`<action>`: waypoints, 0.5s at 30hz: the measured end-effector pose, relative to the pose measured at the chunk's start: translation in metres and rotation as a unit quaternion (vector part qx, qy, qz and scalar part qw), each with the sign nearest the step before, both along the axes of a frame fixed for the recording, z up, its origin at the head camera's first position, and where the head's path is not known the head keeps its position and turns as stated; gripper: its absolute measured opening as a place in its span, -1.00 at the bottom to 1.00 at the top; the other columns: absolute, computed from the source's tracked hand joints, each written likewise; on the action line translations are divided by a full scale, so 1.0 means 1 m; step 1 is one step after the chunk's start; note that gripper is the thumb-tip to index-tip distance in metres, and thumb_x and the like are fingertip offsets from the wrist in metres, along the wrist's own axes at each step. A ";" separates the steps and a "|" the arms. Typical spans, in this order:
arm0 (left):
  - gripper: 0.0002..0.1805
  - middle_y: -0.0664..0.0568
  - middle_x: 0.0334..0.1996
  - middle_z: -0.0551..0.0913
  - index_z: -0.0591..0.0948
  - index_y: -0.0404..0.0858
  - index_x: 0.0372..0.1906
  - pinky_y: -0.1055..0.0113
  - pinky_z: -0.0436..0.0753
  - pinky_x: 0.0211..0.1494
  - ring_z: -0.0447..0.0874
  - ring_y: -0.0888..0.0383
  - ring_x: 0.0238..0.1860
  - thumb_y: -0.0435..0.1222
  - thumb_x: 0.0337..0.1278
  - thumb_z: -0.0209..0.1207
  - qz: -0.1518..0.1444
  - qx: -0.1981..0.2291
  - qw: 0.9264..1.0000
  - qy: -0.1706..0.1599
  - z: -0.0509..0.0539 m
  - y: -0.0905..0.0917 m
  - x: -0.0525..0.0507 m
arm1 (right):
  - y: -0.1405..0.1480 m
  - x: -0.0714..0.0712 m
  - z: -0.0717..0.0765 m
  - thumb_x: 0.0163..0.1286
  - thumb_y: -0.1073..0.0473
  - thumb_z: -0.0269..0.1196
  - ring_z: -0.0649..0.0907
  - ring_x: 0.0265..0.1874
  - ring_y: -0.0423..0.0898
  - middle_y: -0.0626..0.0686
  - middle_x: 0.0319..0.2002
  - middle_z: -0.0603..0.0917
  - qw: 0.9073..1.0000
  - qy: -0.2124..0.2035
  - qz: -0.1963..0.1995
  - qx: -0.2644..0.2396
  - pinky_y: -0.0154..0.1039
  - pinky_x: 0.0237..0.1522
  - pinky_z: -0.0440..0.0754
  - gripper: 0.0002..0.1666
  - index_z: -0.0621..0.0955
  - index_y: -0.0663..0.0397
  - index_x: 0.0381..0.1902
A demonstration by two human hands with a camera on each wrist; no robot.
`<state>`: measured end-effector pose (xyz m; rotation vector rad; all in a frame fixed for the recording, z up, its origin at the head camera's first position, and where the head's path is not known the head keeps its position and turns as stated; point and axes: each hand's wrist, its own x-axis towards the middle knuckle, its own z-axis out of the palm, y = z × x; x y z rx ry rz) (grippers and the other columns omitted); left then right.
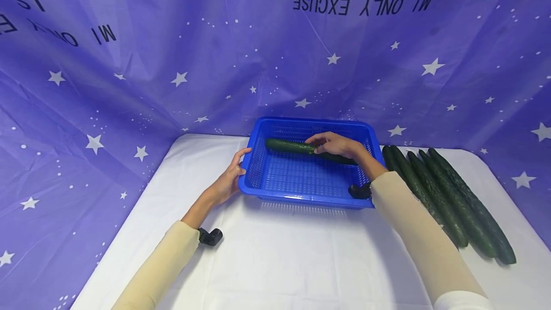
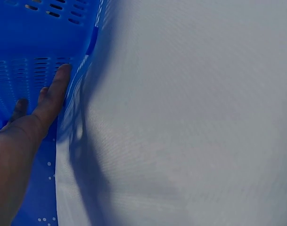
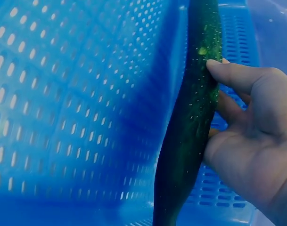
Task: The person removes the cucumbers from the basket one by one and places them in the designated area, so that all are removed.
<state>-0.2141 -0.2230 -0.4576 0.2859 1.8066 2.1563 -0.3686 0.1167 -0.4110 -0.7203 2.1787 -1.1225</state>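
A long dark green cucumber [image 1: 289,146] lies inside a blue slotted plastic basket [image 1: 297,199], along its far side. My right hand [image 1: 337,145] reaches over the basket and holds the cucumber about its middle. In the right wrist view, the thumb of that hand [image 3: 263,113] rests on the cucumber [image 3: 188,117], with other fingers partly hidden behind it. My left hand [image 1: 228,181] touches the basket's left side from outside, its fingers fairly straight. The left wrist view shows this hand [image 2: 32,125] against the slotted basket wall [image 2: 35,28].
Several more cucumbers [image 1: 447,200] lie side by side on the white tablecloth [image 1: 292,257], right of the basket. A purple star-printed curtain [image 1: 215,61] hangs behind the table. Black wrist devices show at the left wrist [image 1: 211,237] and the right wrist [image 1: 359,191].
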 end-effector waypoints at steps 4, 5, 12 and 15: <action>-0.19 -0.39 0.43 -0.01 -0.10 0.02 0.55 0.04 0.66 0.02 0.38 -0.44 0.19 -0.32 0.15 -0.24 0.001 -0.006 1.000 0.001 0.001 0.002 -0.001 | 0.003 0.003 0.011 0.45 0.41 0.10 0.25 0.43 0.17 0.25 0.42 0.34 1.000 0.006 -0.001 -0.029 0.12 0.37 0.27 -0.44 0.42 0.21 0.39; -0.20 -0.39 0.43 0.00 -0.10 0.02 0.54 0.03 0.66 0.01 0.39 -0.43 0.18 -0.31 0.15 -0.24 0.002 -0.007 1.000 0.001 0.002 0.002 -0.001 | 0.003 0.004 0.014 0.45 0.40 0.10 0.25 0.43 0.16 0.24 0.42 0.33 0.999 0.007 -0.002 -0.034 0.12 0.38 0.26 -0.44 0.42 0.20 0.40; -0.19 -0.39 0.43 0.01 -0.10 0.04 0.55 0.07 0.66 -0.03 0.46 -0.32 0.12 -0.31 0.13 -0.25 0.010 -0.016 1.000 -0.003 0.001 0.001 -0.001 | 0.002 0.013 0.034 0.49 0.35 0.09 0.25 0.43 0.14 0.21 0.44 0.31 0.999 0.015 0.001 -0.048 0.12 0.37 0.27 -0.44 0.39 0.14 0.43; -0.20 -0.38 0.43 0.01 -0.10 0.03 0.55 0.07 0.66 -0.03 0.47 -0.31 0.11 -0.32 0.14 -0.26 0.008 -0.015 1.000 -0.003 0.001 0.001 0.000 | 0.003 0.019 0.041 0.49 0.36 0.09 0.25 0.43 0.14 0.23 0.43 0.32 0.998 0.020 0.002 -0.057 0.11 0.38 0.26 -0.44 0.39 0.18 0.43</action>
